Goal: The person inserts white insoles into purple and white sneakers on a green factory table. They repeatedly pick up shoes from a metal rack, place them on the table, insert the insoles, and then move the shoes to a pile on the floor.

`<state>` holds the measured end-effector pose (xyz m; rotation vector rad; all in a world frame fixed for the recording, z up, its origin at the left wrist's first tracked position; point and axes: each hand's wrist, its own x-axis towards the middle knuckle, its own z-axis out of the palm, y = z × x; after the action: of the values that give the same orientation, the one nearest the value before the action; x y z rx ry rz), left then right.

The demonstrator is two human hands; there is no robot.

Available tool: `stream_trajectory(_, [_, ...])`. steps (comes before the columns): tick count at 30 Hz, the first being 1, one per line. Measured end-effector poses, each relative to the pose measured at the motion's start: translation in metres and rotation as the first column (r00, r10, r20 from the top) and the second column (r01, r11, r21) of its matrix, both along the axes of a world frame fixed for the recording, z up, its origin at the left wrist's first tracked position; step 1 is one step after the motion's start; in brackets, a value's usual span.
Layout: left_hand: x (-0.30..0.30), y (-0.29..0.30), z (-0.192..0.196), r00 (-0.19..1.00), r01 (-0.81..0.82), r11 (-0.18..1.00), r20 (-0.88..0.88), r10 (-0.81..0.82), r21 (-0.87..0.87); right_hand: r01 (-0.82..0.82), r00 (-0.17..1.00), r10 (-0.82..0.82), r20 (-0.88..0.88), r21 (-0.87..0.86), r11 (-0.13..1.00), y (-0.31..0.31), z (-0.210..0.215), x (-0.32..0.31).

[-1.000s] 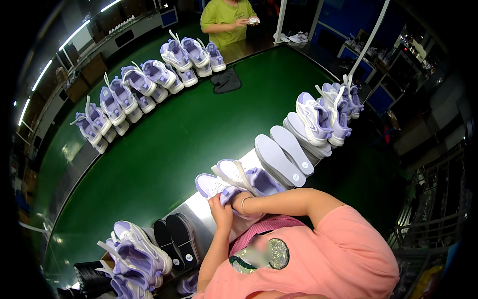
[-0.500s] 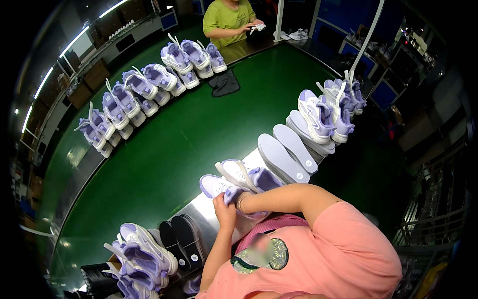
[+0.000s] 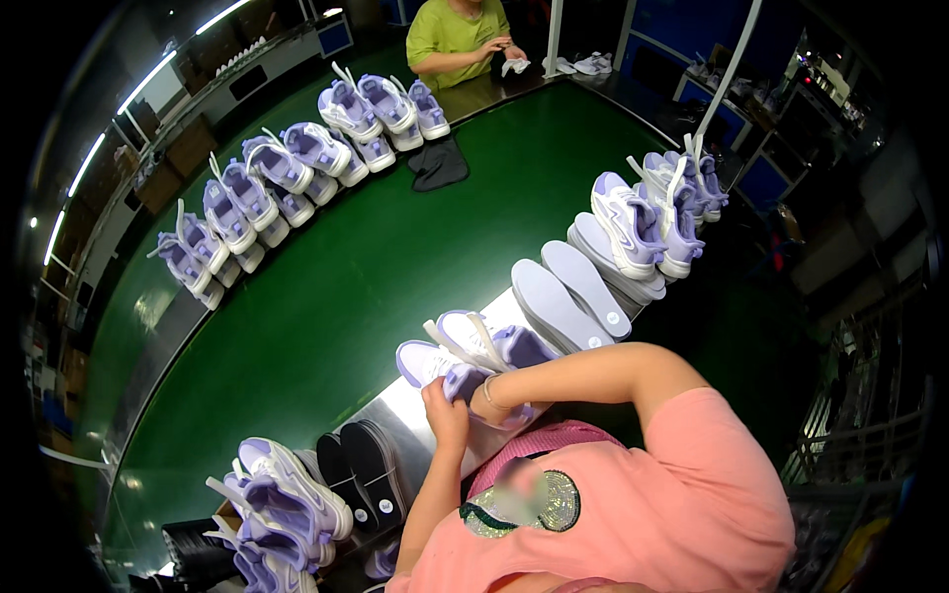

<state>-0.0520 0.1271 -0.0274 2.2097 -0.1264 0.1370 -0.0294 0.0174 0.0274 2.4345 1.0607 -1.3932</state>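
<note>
Shoe (image 3: 421, 361) has R hand (image 3: 487, 402) inside, w/ L hand (image 3: 448, 413) gripping it.

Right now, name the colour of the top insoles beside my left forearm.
Black; the top insoles show best in the head view.

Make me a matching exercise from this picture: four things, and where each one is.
1. right hand
2. dark cloth
3. black insoles
4. pale grey insoles

A. stacked to the left of the handled shoe
B. lying on the green surface
C. stacked to the right of that shoe
D. partly hidden inside that shoe

Pairs: 1-D, 2-B, 3-A, 4-C
</note>
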Motion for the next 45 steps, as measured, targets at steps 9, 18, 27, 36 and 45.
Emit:
stream_trajectory(9, [0.002, -0.009, 0.007, 0.999, 0.016, 0.999, -0.039, -0.018, -0.035, -0.056, 0.994, 0.054, -0.095, -0.026, 0.998, -0.021, -0.003, -0.014])
stream_trajectory(18, [0.003, -0.006, 0.011, 0.993, 0.036, 0.999, -0.115, -0.035, 0.007, 0.568, 0.76, -0.151, -0.632, 0.533, 0.627, -0.07, 0.062, 0.06])
stream_trajectory(27, [0.008, -0.015, 0.013, 0.997, -0.047, 0.998, -0.058, 0.049, 0.046, 0.69, 0.525, -0.82, 0.227, 0.45, 0.566, -0.185, 0.006, 0.278])
stream_trajectory(36, [0.011, -0.021, 0.009, 0.983, -0.134, 0.99, -0.123, 0.138, 0.047, 0.594, 0.501, -0.863, 0.074, 0.696, 0.404, -0.215, -0.027, 0.199])
stream_trajectory(45, [0.016, -0.011, 0.021, 0.984, -0.056, 0.996, -0.174, 0.043, -0.071, 0.392, 0.631, -0.774, 0.059, 0.836, 0.383, -0.179, 0.025, 0.01])
